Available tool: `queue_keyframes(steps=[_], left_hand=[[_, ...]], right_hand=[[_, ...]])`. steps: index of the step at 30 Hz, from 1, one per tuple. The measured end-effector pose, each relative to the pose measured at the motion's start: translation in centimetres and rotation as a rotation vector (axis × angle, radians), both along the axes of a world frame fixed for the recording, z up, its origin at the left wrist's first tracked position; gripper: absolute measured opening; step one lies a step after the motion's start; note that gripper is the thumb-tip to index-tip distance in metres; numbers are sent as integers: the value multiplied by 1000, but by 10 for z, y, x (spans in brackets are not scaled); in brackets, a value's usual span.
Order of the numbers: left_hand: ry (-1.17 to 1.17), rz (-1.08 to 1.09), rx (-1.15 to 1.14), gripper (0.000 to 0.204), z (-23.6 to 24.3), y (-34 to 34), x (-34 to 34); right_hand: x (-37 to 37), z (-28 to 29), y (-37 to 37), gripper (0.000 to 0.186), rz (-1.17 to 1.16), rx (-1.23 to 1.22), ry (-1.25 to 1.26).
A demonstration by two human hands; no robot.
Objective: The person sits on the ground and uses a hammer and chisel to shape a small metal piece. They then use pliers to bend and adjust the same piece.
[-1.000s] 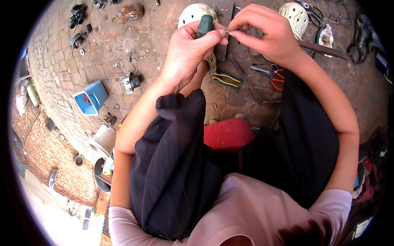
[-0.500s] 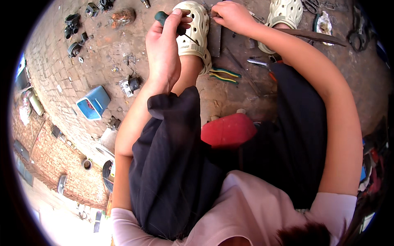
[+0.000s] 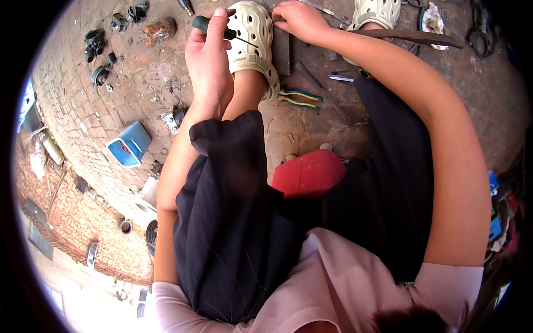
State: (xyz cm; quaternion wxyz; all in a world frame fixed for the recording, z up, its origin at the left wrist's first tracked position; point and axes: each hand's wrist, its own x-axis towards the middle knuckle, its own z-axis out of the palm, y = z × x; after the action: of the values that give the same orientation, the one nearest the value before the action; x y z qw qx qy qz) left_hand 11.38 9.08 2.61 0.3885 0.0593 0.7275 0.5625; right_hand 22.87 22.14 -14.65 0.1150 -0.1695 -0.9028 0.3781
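Note:
My left hand (image 3: pixel 210 58) holds a green-handled screwdriver (image 3: pixel 201 24), its thin shaft pointing right and down over the cream clog (image 3: pixel 250 22) on my left foot. My right hand (image 3: pixel 300 21) is beside that clog, above a dark metal plate (image 3: pixel 282 58), fingers curled; what they hold, if anything, is hidden. A rusty flat bar (image 3: pixel 422 37) lies right of this hand, near the other cream clog (image 3: pixel 377 11). Green-and-yellow pliers (image 3: pixel 301 101) and a small silver blade (image 3: pixel 341 79) lie on the ground nearer my legs.
A blue bin (image 3: pixel 127 145) lies at the left among scattered metal parts (image 3: pixel 94 47). A red seat-like object (image 3: pixel 308 173) is between my legs. Large scissors (image 3: pixel 478 41) and a white crumpled item (image 3: pixel 433 25) lie at upper right.
My hands have separated: the left moved left and up with the screwdriver, uncovering the left clog; the right moved left and up to the top, beside that clog.

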Motion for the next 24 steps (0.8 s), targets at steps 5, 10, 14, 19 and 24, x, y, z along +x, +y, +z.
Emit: queue_keyframes(steps=[5, 10, 14, 19, 24], left_hand=[[14, -18, 161, 22, -28, -8, -14], [210, -150, 112, 19, -43, 4, -5], [344, -287, 70, 23, -58, 3, -6], [732, -540, -12, 37, -62, 0, -6], [915, -607, -9, 40, -60, 5, -3]], right_hand=[[-1, 1, -3, 12, -43, -29, -14], [4, 7, 7, 13, -67, -200, -88], [21, 35, 38, 16, -46, -63, -226], [62, 32, 69, 22, 29, 148, -512], [78, 29, 70, 38, 203, 156, -782]])
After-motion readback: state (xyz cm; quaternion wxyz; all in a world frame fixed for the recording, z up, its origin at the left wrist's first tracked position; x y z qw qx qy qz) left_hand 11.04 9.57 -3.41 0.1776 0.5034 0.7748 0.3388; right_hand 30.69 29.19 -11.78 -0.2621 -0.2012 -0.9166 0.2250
